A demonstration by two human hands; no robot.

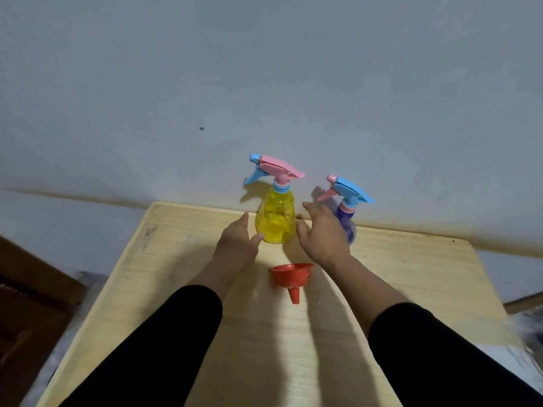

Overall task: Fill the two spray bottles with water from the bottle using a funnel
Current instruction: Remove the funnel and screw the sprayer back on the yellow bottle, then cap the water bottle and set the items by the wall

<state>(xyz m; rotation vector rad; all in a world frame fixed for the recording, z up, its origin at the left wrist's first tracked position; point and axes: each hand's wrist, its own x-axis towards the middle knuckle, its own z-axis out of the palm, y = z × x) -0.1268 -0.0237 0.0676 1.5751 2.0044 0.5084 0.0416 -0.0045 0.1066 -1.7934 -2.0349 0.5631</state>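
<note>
while both sprayer heads are still on, my left hand (238, 241) and right hand (320, 234), fingers spread and empty, flank the yellow spray bottle (276, 218); nothing filled, funnel (289, 277) idle before it.

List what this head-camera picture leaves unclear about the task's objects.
- Purple spray bottle: lower body hidden by the right hand.
- Water bottle: nowhere in the head view.
- Yellow spray bottle: water level unreadable through tinted plastic.
- Left hand: contact with yellow bottle unclear.
</note>
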